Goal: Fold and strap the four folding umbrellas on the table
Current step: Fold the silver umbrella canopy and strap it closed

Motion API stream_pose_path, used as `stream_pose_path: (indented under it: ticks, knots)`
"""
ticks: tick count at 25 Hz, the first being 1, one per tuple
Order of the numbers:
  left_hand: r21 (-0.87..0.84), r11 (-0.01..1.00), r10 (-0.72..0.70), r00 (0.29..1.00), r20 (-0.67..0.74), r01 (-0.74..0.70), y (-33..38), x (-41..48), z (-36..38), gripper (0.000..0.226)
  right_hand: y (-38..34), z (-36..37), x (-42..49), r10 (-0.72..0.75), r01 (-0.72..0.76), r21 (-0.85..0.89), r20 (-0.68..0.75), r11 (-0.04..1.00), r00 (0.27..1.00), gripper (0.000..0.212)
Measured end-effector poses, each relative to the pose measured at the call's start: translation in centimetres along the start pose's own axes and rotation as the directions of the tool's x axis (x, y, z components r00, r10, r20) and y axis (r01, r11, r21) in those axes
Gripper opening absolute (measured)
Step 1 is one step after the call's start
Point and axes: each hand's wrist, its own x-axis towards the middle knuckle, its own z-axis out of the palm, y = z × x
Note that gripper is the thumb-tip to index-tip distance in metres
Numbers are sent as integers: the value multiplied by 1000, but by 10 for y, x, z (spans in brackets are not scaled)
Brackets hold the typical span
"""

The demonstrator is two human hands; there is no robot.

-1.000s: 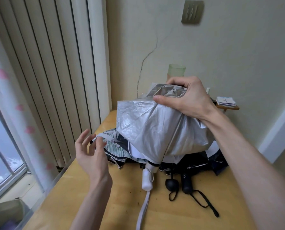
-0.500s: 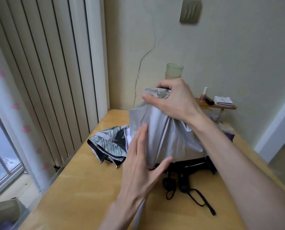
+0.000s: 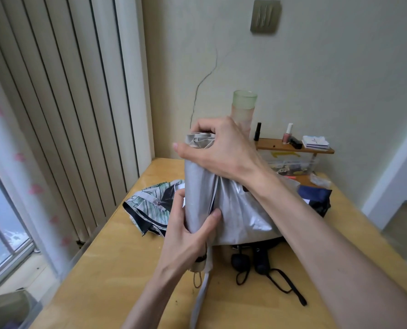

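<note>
- Both grips hold the silver umbrella (image 3: 242, 210): the right grip (image 3: 221, 153) curls over its top end, and the left grip (image 3: 185, 236) wraps round its lower part.
- Loose cloth billows just right of the left grip. If either grip slackens, the folds will likely spring open or bunch unevenly.
- Between the grips the umbrella stands upright above the counter (image 3: 102, 269), half rolled, shiny and creased.

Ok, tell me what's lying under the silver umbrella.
A round black handle and a straight black handle, each with a wrist strap, stick out from under the silver umbrella, black fabric behind them. The rest of those umbrellas is covered by its canopy.
</note>
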Motion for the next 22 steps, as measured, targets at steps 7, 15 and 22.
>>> stream_pose_path:
  ticks: [7,15,22]
  knots:
    - [202,978,77,987,-140,-47,-24,7,4,52,5,13,6,-23,11,-128,-93,992,995,42]
    - [17,999,-25,991,-135,27,-29,6,6,25,14,13,16,19,-19,74,1,997,1000,39]
    - [-48,993,-114,949,-293,104,-32,13,-7,38,43,-54,-29,70,-96,106,232,990,970,50]
